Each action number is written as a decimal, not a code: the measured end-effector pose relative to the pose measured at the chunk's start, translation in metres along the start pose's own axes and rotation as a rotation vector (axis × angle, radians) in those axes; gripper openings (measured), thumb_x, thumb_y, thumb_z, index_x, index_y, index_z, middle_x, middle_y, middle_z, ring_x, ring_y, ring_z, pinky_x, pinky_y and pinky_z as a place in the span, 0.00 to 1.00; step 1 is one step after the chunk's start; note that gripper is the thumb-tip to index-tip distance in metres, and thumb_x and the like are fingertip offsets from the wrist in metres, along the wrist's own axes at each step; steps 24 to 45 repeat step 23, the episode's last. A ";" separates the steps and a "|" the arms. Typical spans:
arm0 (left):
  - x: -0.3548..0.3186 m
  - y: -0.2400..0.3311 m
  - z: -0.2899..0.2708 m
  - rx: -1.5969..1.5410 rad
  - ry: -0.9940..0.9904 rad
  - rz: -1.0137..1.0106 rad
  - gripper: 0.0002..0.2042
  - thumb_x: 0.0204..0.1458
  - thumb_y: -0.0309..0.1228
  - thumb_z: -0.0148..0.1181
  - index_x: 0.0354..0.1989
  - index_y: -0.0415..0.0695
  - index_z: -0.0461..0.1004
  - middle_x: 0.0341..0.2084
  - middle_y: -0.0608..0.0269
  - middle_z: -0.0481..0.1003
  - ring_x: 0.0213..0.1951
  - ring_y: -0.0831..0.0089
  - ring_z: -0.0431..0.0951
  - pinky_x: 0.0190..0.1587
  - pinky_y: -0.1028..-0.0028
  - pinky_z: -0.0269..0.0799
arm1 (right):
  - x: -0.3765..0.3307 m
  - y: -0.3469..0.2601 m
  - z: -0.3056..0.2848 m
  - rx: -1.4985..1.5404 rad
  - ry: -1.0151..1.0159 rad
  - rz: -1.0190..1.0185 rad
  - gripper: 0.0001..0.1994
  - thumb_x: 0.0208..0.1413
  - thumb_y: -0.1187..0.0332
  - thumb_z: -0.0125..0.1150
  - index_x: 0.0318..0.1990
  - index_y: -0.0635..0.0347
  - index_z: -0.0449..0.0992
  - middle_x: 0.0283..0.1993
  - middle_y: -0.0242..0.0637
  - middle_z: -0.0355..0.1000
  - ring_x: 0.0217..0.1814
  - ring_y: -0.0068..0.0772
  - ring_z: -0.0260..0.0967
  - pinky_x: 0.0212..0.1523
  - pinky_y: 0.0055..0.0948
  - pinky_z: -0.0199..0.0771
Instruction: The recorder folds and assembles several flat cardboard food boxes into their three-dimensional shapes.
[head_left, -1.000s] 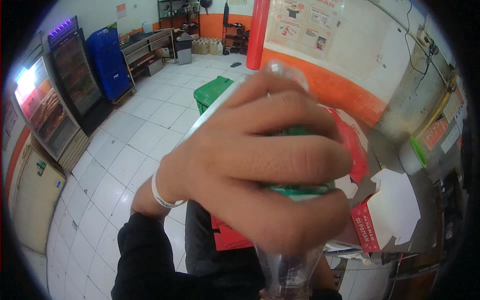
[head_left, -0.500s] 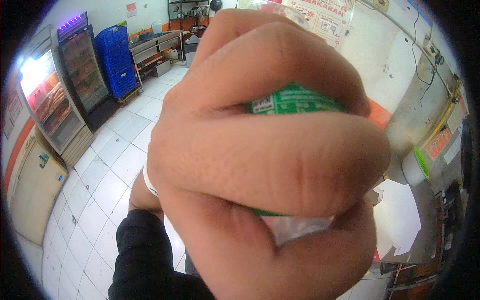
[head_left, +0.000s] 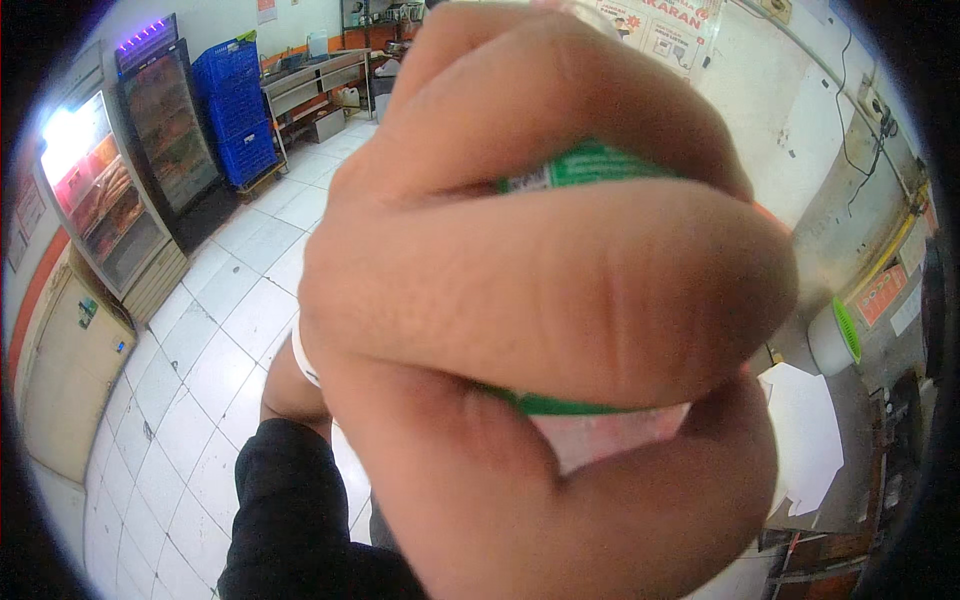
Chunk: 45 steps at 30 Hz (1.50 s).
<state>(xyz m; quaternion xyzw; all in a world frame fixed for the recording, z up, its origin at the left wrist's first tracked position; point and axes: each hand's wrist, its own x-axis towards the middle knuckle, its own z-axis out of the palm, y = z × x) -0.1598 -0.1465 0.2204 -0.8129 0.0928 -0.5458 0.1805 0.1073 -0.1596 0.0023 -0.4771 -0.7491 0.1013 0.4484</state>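
Very close up, my left hand [head_left: 540, 290] fills the middle of the view, with its fingers curled tightly around something. Between the fingers shows a green printed surface [head_left: 605, 165]; lower down, a pinkish, see-through plastic part [head_left: 610, 440] appears in the gap. The fingers cover most of this thing, so its full shape and kind are hidden. A white band [head_left: 303, 352] circles the wrist, and a black sleeve [head_left: 290, 490] covers the forearm at the lower left. My right hand is out of view.
Upright glass-door coolers [head_left: 170, 140] and stacked blue crates [head_left: 235, 115] line the left, above a white tiled floor [head_left: 205, 330]. A metal sink bench [head_left: 325, 80] stands at the back. On the right are a white flattened carton [head_left: 808, 430] and a green-and-white tub [head_left: 833, 340].
My left hand has shifted slightly right in the picture and looks a little larger, still gripping the green thing. Less of the green surface shows above the middle finger segment. The background has shifted slightly.
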 end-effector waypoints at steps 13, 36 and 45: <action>-0.042 0.022 0.038 -0.127 -0.171 -0.396 0.19 0.47 0.39 0.74 0.41 0.43 0.73 0.38 0.56 0.81 0.40 0.63 0.83 0.41 0.66 0.76 | 0.000 -0.115 -0.092 0.483 0.192 -0.153 0.18 0.54 0.67 0.66 0.50 0.68 0.77 0.48 0.52 0.76 0.41 0.40 0.75 0.40 0.44 0.72; -0.087 0.041 0.047 -0.388 -0.480 -0.887 0.35 0.33 0.48 0.79 0.50 0.46 0.71 0.47 0.54 0.77 0.47 0.57 0.81 0.47 0.61 0.76 | 0.051 -0.147 -0.105 -0.024 -0.150 -0.509 0.27 0.53 0.61 0.72 0.60 0.55 0.74 0.58 0.45 0.72 0.49 0.48 0.75 0.49 0.38 0.77; -0.087 0.041 0.047 -0.388 -0.480 -0.887 0.35 0.33 0.48 0.79 0.50 0.46 0.71 0.47 0.54 0.77 0.47 0.57 0.81 0.47 0.61 0.76 | 0.051 -0.147 -0.105 -0.024 -0.150 -0.509 0.27 0.53 0.61 0.72 0.60 0.55 0.74 0.58 0.45 0.72 0.49 0.48 0.75 0.49 0.38 0.77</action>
